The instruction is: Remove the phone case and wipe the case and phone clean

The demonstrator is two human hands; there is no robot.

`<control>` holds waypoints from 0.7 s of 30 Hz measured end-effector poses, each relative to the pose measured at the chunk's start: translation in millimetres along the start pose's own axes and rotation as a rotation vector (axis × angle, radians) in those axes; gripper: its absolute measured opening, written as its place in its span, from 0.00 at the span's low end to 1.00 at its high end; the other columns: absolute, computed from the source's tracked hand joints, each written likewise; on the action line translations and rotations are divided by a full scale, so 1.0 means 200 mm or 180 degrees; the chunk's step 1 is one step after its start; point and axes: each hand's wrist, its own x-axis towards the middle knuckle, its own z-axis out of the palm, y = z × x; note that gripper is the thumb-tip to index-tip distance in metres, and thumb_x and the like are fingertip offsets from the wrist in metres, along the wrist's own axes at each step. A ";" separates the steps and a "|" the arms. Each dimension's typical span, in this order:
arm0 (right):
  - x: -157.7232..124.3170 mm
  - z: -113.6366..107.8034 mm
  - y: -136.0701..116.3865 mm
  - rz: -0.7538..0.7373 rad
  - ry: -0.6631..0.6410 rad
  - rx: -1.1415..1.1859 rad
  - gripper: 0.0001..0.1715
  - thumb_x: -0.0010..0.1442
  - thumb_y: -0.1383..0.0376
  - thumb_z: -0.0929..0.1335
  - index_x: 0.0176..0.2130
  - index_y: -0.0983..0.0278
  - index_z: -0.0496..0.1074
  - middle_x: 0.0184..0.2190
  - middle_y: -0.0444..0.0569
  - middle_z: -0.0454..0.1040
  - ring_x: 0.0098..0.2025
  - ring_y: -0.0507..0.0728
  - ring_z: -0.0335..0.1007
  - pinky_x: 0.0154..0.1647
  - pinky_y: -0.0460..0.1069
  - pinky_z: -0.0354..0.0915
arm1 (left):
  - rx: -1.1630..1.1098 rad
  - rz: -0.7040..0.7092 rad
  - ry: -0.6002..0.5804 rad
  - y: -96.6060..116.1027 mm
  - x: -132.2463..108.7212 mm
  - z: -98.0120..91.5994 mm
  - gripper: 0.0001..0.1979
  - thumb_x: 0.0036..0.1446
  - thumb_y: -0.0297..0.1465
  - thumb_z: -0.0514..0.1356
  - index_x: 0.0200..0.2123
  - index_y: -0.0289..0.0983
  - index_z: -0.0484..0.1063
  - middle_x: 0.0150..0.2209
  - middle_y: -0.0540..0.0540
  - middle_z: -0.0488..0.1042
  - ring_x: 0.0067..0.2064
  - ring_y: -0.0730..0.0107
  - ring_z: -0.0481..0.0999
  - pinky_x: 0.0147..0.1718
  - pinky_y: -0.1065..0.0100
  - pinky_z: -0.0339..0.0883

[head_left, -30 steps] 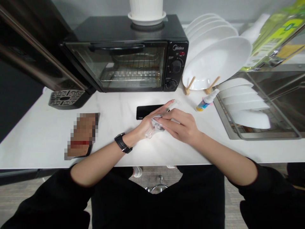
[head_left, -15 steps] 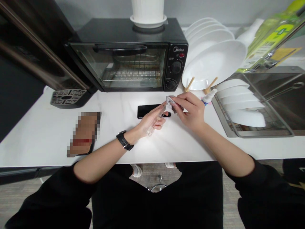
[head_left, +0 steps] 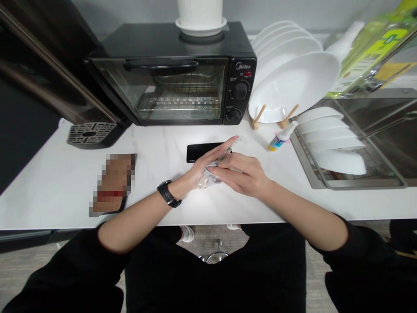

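Observation:
My left hand (head_left: 197,171), with a black watch at its wrist, grips a clear phone case (head_left: 204,181) held tilted above the counter. Pinched in my right hand (head_left: 246,174) is a small greyish-white wipe (head_left: 211,167), pressed against the inside of the case near its lower end. My fingers cover much of both items. Just behind the hands a black phone (head_left: 201,151) lies flat on the counter, partly hidden by my left hand. A small spray bottle (head_left: 276,141) with a white nozzle leans or lies to the right, apart from my hands.
A black toaster oven (head_left: 169,115) stands at the back, a white pot (head_left: 200,17) on top. White plates (head_left: 293,87) sit in a wooden rack to its right. Bowls (head_left: 339,161) rest in a wire basket over the sink. A pixelated object (head_left: 112,182) lies left on the white counter (head_left: 156,152).
My right hand has moved with the wipe from the case's upper end down toward its lower end, nearer to me. More of the spray bottle now shows. My left hand stays nearly in place.

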 end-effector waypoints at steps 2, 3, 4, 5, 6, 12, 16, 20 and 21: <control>0.00 0.01 -0.03 -0.0015 -0.0043 -0.0001 0.11 0.70 0.70 0.73 0.52 0.63 0.77 0.36 0.45 0.82 0.37 0.53 0.78 0.36 0.49 0.77 | 0.0233 0.0206 -0.0106 0.02 -0.02 0.02 0.18 0.67 0.21 0.62 0.54 0.42 0.85 0.63 0.52 0.80 0.59 0.76 0.80 0.59 0.80 0.73; 0.00 0.02 -0.04 0.0026 -0.0084 -0.0020 0.11 0.70 0.70 0.73 0.52 0.62 0.77 0.36 0.44 0.82 0.37 0.53 0.78 0.35 0.49 0.77 | 0.0324 0.0274 -0.0138 0.03 -0.02 0.03 0.19 0.67 0.21 0.62 0.54 0.43 0.86 0.64 0.54 0.79 0.60 0.76 0.79 0.62 0.80 0.71; 0.01 0.02 -0.05 0.0073 -0.0122 -0.0037 0.11 0.70 0.70 0.73 0.52 0.60 0.77 0.37 0.43 0.83 0.37 0.52 0.79 0.35 0.49 0.76 | 0.0381 0.0288 -0.0133 0.03 -0.03 0.03 0.19 0.67 0.21 0.62 0.54 0.44 0.85 0.64 0.55 0.80 0.59 0.76 0.80 0.62 0.79 0.71; 0.01 0.02 -0.05 0.0104 -0.0146 -0.0039 0.11 0.71 0.70 0.72 0.52 0.59 0.77 0.37 0.43 0.83 0.37 0.52 0.79 0.35 0.49 0.76 | 0.0407 0.0276 -0.0123 0.03 -0.03 0.03 0.19 0.67 0.21 0.62 0.54 0.44 0.85 0.62 0.55 0.81 0.58 0.75 0.80 0.62 0.78 0.73; 0.01 0.02 -0.05 0.0117 -0.0152 -0.0027 0.11 0.71 0.70 0.72 0.52 0.59 0.77 0.37 0.43 0.83 0.37 0.52 0.79 0.35 0.49 0.77 | 0.0400 0.0274 -0.0114 0.03 -0.03 0.03 0.19 0.66 0.21 0.62 0.54 0.44 0.86 0.61 0.54 0.82 0.58 0.74 0.80 0.60 0.77 0.74; 0.01 0.00 0.02 0.0127 0.0049 -0.0095 0.08 0.73 0.69 0.71 0.51 0.63 0.77 0.36 0.46 0.81 0.37 0.53 0.77 0.35 0.49 0.75 | -0.0077 0.0098 -0.0274 -0.02 0.03 -0.03 0.16 0.65 0.27 0.66 0.55 0.38 0.84 0.44 0.47 0.83 0.42 0.75 0.82 0.37 0.80 0.75; -0.02 -0.05 0.12 0.0391 0.0047 -0.0331 0.14 0.74 0.67 0.69 0.56 0.59 0.78 0.39 0.48 0.81 0.40 0.55 0.78 0.38 0.51 0.75 | -0.0290 -0.0422 -0.0197 -0.03 0.06 -0.04 0.17 0.63 0.34 0.68 0.54 0.37 0.80 0.27 0.53 0.67 0.20 0.83 0.58 0.16 0.80 0.47; -0.03 -0.08 0.18 0.0773 0.0169 -0.0535 0.16 0.73 0.67 0.70 0.57 0.56 0.80 0.39 0.49 0.81 0.40 0.56 0.78 0.38 0.52 0.74 | -0.0301 -0.0587 0.0054 -0.01 0.05 -0.03 0.17 0.67 0.37 0.66 0.55 0.38 0.75 0.29 0.51 0.68 0.20 0.84 0.54 0.16 0.80 0.41; -0.03 -0.08 0.19 0.0805 0.0218 -0.0562 0.16 0.73 0.68 0.70 0.56 0.57 0.81 0.39 0.49 0.81 0.39 0.56 0.78 0.37 0.52 0.73 | -0.0300 -0.0594 0.0111 -0.01 0.05 -0.03 0.19 0.68 0.37 0.65 0.58 0.38 0.73 0.31 0.50 0.70 0.20 0.84 0.54 0.16 0.80 0.41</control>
